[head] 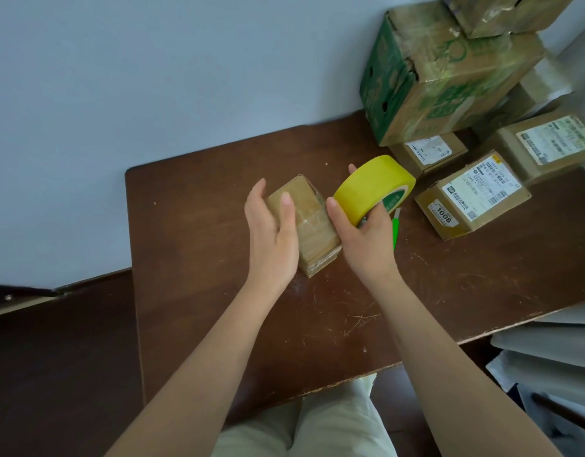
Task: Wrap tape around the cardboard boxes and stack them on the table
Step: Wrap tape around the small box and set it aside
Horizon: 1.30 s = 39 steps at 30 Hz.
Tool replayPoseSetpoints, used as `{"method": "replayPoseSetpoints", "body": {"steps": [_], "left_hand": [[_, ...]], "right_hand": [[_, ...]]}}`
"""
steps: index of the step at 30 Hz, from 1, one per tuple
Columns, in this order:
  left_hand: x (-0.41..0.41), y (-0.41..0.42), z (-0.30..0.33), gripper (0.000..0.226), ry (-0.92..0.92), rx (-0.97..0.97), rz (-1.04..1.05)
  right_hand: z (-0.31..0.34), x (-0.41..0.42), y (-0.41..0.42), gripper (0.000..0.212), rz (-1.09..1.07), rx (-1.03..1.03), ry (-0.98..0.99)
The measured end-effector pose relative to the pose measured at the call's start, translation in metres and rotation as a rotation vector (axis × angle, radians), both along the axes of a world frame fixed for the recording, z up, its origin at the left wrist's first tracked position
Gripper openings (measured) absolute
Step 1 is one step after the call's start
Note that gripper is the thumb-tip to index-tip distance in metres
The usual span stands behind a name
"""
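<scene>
Pale blue-grey wall (152,94) backs a dark brown worktop (218,324), its surface scratched and chipped along the near edge. Dark floor lies at 9 o'clock of the worktop.

Small cardboard box (312,222), already banded with clear tape, stands on the worktop near its middle. Left hand (273,232) rests flat against the box's 9 o'clock side, fingers straight and together, thumb laid over the top face. Right hand (363,232) grips a yellow tape roll (373,188) just at 3 o'clock of the box: thumb pressed on the outer yellow band, fingers curled through the core. Roll is tilted on edge, its green inner label facing 4 o'clock. Whether the roll touches the box cannot be told.

A green-handled item (396,232) lies on the worktop under the right hand, mostly hidden; its kind cannot be told.

At 1 to 2 o'clock of the worktop, further boxes are grouped. Labelled box (472,196), marked 1006, sits nearest the roll. Second labelled box (428,153) stands behind it, against a large green-printed carton (449,77). Third labelled box (548,143) lies at 3 o'clock of these, near the frame edge. A smaller carton (502,14) rests on top of the green-printed carton, partly cut off by the frame.

Light trousers (317,430) of the person show at 6 o'clock, below the worktop edge. Pale grey stacked items (548,357) sit at 4 o'clock, off the worktop; their kind cannot be told
</scene>
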State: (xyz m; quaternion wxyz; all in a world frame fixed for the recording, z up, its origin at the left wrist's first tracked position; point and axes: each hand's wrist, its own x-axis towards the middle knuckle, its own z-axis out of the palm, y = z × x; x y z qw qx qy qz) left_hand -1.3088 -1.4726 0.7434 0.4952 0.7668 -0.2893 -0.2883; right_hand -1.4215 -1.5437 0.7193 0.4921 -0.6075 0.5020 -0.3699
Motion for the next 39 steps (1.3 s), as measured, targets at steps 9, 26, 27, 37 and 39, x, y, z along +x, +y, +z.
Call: {"method": "replayPoseSetpoints", "body": {"steps": [9, 26, 27, 37, 39], "left_hand": [[-0.010, -0.036, -0.003, 0.037, -0.854, 0.381, -0.008], [0.036, 0.025, -0.003, 0.022, -0.476, 0.237, -0.035], [0.038, 0.028, -0.005, 0.026, -0.461, 0.214, -0.032], [0.042, 0.032, -0.010, 0.033, -0.443, 0.221, -0.017], [0.031, 0.023, -0.005, 0.029, -0.401, 0.315, 0.063]], "right_hand": [[0.002, 0.008, 0.018, 0.025, 0.058, 0.083, -0.061], [0.027, 0.047, 0.065, 0.010, 0.076, 0.259, -0.325], [0.027, 0.047, 0.068, 0.015, 0.064, 0.292, -0.342], [0.044, 0.044, 0.045, 0.023, 0.053, 0.560, -0.310], [0.042, 0.043, 0.040, 0.024, 0.083, 0.555, -0.259]]}}
